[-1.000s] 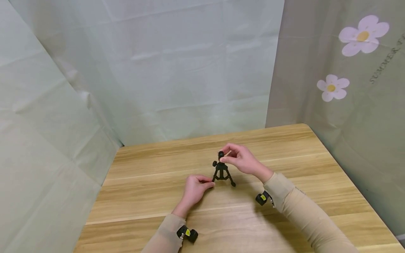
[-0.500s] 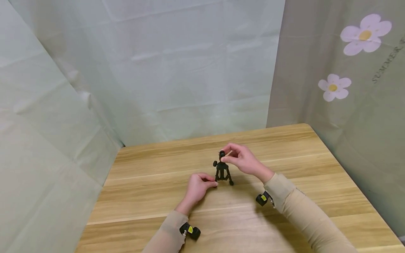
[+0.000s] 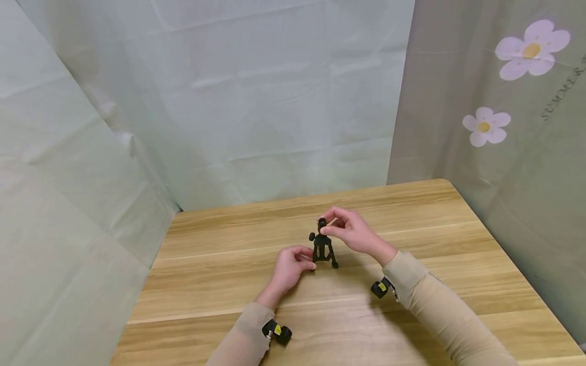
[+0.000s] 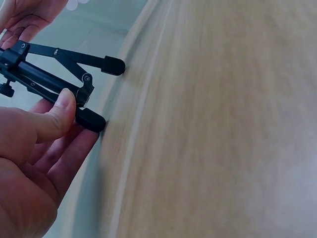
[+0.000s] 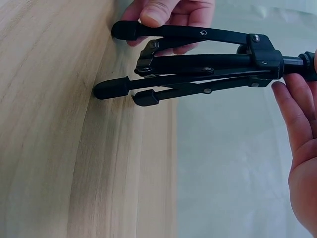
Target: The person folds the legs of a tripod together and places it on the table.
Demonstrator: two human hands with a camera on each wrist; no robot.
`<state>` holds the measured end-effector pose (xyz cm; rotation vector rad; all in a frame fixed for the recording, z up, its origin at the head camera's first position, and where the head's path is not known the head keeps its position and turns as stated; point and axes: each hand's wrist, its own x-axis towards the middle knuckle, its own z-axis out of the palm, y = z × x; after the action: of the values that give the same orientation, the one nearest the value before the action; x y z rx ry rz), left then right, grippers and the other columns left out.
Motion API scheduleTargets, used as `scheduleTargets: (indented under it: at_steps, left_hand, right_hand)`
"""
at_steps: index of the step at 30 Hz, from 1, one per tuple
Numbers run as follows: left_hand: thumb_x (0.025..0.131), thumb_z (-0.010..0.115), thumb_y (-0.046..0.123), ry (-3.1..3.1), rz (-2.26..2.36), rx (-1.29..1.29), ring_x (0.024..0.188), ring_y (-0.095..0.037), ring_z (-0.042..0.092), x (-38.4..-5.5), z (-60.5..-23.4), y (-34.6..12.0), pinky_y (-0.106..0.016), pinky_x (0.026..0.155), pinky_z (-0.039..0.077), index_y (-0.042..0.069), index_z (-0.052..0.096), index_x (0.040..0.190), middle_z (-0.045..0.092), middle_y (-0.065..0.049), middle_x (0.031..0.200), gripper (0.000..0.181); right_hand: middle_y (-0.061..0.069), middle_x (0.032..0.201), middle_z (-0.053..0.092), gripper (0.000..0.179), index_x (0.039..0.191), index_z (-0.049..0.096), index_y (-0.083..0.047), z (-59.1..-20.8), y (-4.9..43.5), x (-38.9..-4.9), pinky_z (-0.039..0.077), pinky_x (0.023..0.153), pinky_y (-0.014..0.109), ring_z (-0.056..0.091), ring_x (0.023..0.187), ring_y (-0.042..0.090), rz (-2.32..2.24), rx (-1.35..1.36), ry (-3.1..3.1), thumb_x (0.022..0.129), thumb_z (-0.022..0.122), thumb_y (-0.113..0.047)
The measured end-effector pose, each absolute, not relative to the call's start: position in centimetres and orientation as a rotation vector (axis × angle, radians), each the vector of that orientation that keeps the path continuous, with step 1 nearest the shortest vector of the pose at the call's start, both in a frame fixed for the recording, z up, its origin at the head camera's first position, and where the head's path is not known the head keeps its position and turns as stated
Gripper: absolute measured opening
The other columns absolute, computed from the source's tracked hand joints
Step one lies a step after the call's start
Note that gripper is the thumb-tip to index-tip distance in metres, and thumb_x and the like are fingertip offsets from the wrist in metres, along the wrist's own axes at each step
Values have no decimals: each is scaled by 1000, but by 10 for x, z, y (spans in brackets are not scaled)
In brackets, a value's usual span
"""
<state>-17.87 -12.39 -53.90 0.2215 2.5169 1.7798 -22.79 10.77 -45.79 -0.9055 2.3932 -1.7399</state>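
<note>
A small black tripod (image 3: 322,243) stands upright on the wooden table, its legs only partly spread. My right hand (image 3: 354,234) grips the head at the top between thumb and fingers. Low down on the left, my left hand (image 3: 288,268) pinches one leg by its rubber foot (image 4: 90,120), thumb in front and fingers behind. Another foot (image 4: 113,66) shows apart from that hand in the left wrist view. In the right wrist view, hinged braces (image 5: 146,58) join the legs to the centre column. A knob (image 3: 312,237) sticks out on the tripod's left side.
The wood-grain table (image 3: 220,284) ends at a pale cloth backdrop (image 3: 274,101) behind and to the left. Flower-printed cloth (image 3: 480,168) hangs on the right. A black wrist camera (image 3: 379,288) is strapped over each beige sleeve.
The tripod's legs have drawn closer together. My left hand has shifted slightly right with the leg, and its fingers have spread a little. The right hand has barely moved.
</note>
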Motion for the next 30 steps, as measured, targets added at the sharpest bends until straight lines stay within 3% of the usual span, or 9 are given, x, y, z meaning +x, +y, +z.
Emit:
scheduleTargets:
  at_steps: [6,12,17,25,30]
  left_hand:
    - [85,84,-8,2529,1740,290,76,-10,71,-179,-536,-122,-24,72,56,-2,81,102,78,-8,84,19]
    - [87,82,-9,2515,1689,369,83,-15,73,-181,-535,-124,-30,78,59,-1,76,104,78,-12,91,20]
    - [87,84,-7,2515,1619,442,92,-18,74,-184,-534,-125,-33,85,60,4,75,105,78,-8,98,23]
    - [82,86,-11,2481,1592,523,87,-17,76,-184,-532,-125,-30,78,62,3,73,102,76,-6,96,28]
    - [81,86,-11,2499,1568,570,85,-16,75,-185,-530,-124,-30,78,61,4,73,100,76,-6,93,27]
  right_hand:
    - [5,105,74,15,114,72,-12,-457,108,-227,58,74,35,73,83,23,-1726,-899,2420,100,77,-13]
    - [4,104,75,15,114,72,-11,-455,107,-227,58,74,34,73,83,31,-1733,-916,2415,100,78,-12]
    - [5,104,76,17,115,73,-9,-452,105,-226,59,76,34,74,83,25,-1724,-916,2427,100,77,-12]
    - [9,105,76,18,117,73,-6,-452,105,-225,57,73,32,74,85,36,-1724,-934,2412,100,77,-11]
    - [7,106,76,18,116,73,-7,-452,104,-225,58,75,31,75,87,29,-1721,-944,2416,99,78,-10]
